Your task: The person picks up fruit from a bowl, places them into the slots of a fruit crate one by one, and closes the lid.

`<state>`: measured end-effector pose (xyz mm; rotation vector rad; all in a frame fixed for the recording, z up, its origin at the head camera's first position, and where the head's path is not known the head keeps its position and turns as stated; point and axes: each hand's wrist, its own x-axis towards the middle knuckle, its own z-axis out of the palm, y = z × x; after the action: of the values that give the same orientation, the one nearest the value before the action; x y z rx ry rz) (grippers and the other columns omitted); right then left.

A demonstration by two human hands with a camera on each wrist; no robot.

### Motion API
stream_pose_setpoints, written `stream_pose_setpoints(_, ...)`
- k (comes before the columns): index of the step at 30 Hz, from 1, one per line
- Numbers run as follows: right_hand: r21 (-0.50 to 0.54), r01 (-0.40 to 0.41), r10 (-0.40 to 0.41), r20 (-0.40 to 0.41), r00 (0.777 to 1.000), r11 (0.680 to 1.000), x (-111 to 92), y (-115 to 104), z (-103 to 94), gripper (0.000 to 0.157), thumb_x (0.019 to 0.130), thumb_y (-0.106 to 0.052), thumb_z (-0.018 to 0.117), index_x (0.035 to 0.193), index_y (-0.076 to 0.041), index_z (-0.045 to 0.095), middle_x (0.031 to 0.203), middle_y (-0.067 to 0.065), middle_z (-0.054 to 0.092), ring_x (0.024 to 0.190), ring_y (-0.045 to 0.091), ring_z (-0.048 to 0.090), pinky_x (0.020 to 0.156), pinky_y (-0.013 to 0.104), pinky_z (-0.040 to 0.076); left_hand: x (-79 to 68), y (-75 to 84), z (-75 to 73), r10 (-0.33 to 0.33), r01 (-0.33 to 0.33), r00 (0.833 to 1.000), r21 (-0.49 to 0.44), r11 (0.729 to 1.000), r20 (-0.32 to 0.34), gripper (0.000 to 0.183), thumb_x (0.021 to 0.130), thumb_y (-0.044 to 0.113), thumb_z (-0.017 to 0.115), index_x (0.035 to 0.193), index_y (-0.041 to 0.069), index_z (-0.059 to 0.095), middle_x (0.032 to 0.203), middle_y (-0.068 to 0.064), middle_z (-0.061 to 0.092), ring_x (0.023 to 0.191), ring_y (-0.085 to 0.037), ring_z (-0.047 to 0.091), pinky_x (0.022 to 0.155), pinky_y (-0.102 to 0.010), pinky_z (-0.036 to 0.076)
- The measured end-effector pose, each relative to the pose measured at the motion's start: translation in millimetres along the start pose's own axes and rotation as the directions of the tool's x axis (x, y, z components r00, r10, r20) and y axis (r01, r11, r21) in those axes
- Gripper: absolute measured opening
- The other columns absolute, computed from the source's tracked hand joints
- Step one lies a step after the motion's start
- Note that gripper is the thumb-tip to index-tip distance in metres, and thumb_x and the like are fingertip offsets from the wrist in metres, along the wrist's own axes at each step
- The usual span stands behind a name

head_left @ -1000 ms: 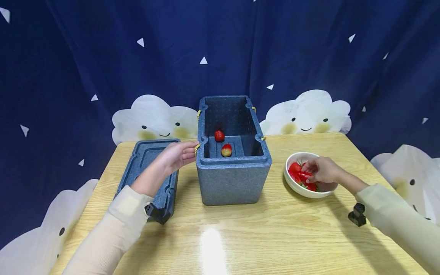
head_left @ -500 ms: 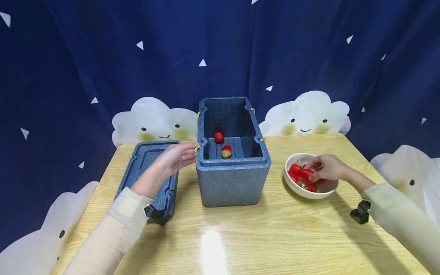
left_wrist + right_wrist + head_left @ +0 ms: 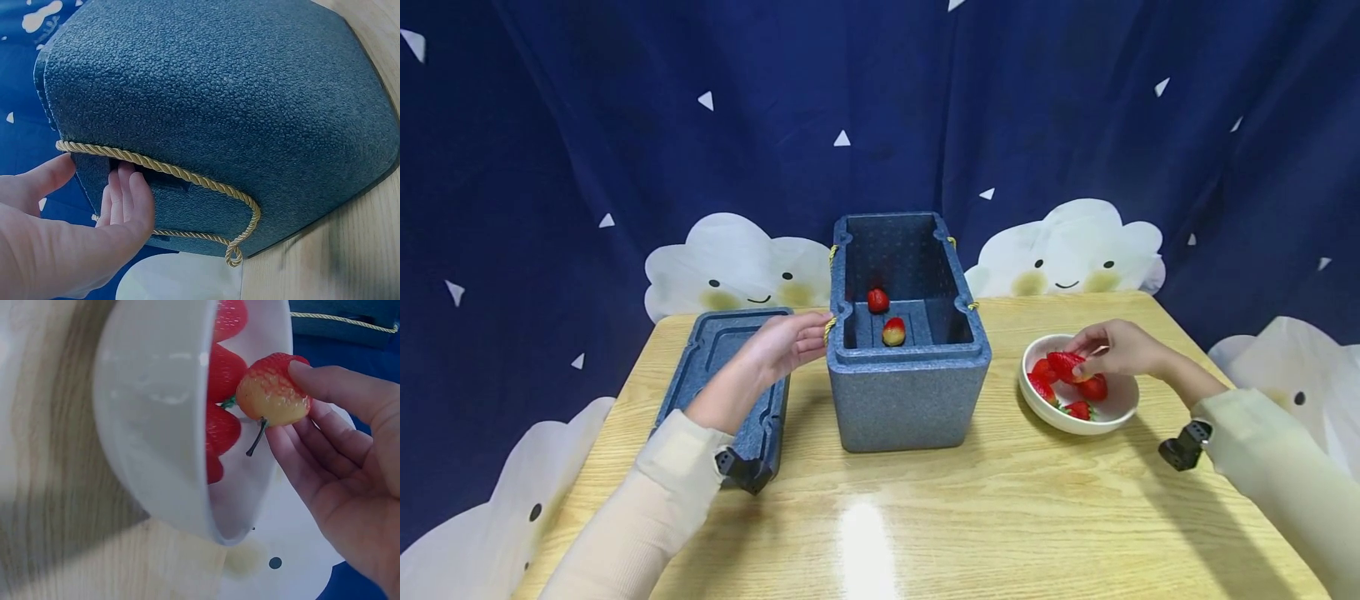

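My right hand (image 3: pixel 1120 348) pinches a strawberry (image 3: pixel 272 390) between thumb and fingers, just above a white bowl (image 3: pixel 150 400). The fruit is red with a pale yellow patch and a thin dark stem. Several more red strawberries (image 3: pixel 1093 387) lie in that bowl. Against the left side of a speckled blue-grey foam box (image 3: pixel 910 408), my left hand (image 3: pixel 81 225) touches the wall with its fingers, beside a yellow rope (image 3: pixel 187 176); some fingertips are hidden. Inside the uncovered box a red strawberry (image 3: pixel 877 300) and a red-and-yellow strawberry (image 3: pixel 893 332) lie on the floor.
A matching blue-grey lid (image 3: pixel 718 342) lies on the table to the left of the box, partly behind the left forearm. The wooden table (image 3: pixel 970 517) ends at a dark blue curtain (image 3: pixel 775 100) with cloud shapes.
My right hand has risen slightly from among the strawberries, lifting one up from the bowl. The left hand stays in place at the box.
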<state>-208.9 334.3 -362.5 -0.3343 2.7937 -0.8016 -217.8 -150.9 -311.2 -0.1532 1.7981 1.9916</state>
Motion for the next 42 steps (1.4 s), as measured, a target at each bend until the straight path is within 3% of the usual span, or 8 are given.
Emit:
stream_pose_setpoints(11, 0.094, 0.027, -0.026, -0.005, 1.000, 0.995, 6, 1, -16.5, 0.037, 0.080, -0.016, 0.077, 0.111, 0.001, 0.067, 0.105, 0.015, 0.072, 0.084, 0.001, 0.062, 0.075, 0.012, 0.052, 0.7, -0.9, -0.6, 0.002, -0.002, 1.000, 0.000, 1.000, 0.002, 0.018, 0.096, 0.018, 0.056, 0.111, 0.008, 0.053, 0.081, 0.006, 0.066, 0.074, -0.004, 0.067, 0.075, -0.017, 0.058)
stream_pose_setpoints(20, 0.062, 0.047, -0.045, -0.030, 0.999, 0.997, 14, -13, -31.2, 0.037, 0.082, -0.016, 0.076, 0.114, 0.000, 0.066, 0.104, 0.014, 0.073, 0.084, 0.001, 0.064, 0.075, 0.011, 0.051, 1.7, 0.3, -0.8, -0.007, 0.007, 1.000, -0.014, 1.000, -0.006, 0.016, 0.097, 0.018, 0.056, 0.109, 0.009, 0.053, 0.080, 0.006, 0.067, 0.074, -0.004, 0.067, 0.073, -0.017, 0.058)
stream_pose_setpoints(29, 0.088, 0.047, -0.041, -0.073, 0.997, 0.995, 24, -30, -41.9, 0.040, 0.083, -0.015, 0.076, 0.116, 0.002, 0.064, 0.104, 0.017, 0.072, 0.079, 0.001, 0.064, 0.072, 0.011, 0.054, 1.7, 0.8, -1.0, -0.006, 0.006, 1.000, 0.005, 1.000, -0.005, 0.034, 0.097, 0.020, 0.056, 0.126, 0.004, 0.049, 0.083, 0.006, 0.067, 0.076, -0.004, 0.067, 0.077, -0.017, 0.057)
stream_pose_setpoints(36, 0.100, 0.035, -0.024, -0.114, 0.993, 0.994, 31, -40, -47.2, 0.039, 0.080, -0.014, 0.078, 0.114, 0.002, 0.066, 0.099, 0.014, 0.073, 0.077, 0.006, 0.066, 0.068, 0.017, 0.057, -0.3, -0.2, -0.9, 0.002, -0.002, 1.000, -0.011, 1.000, -0.003, 0.018, 0.097, 0.018, 0.055, 0.111, 0.008, 0.053, 0.081, 0.006, 0.067, 0.074, -0.004, 0.067, 0.074, -0.017, 0.058)
stream_pose_setpoints(42, 0.107, 0.037, -0.023, -0.128, 0.992, 0.994, 34, -49, -51.5, 0.039, 0.080, -0.014, 0.078, 0.114, 0.001, 0.067, 0.097, 0.013, 0.074, 0.076, 0.010, 0.067, 0.068, 0.017, 0.057, 1.2, -1.4, -0.9, -0.002, 0.001, 1.000, -0.016, 1.000, -0.007, 0.017, 0.096, 0.018, 0.057, 0.109, 0.009, 0.053, 0.081, 0.006, 0.066, 0.074, -0.005, 0.067, 0.075, -0.018, 0.058)
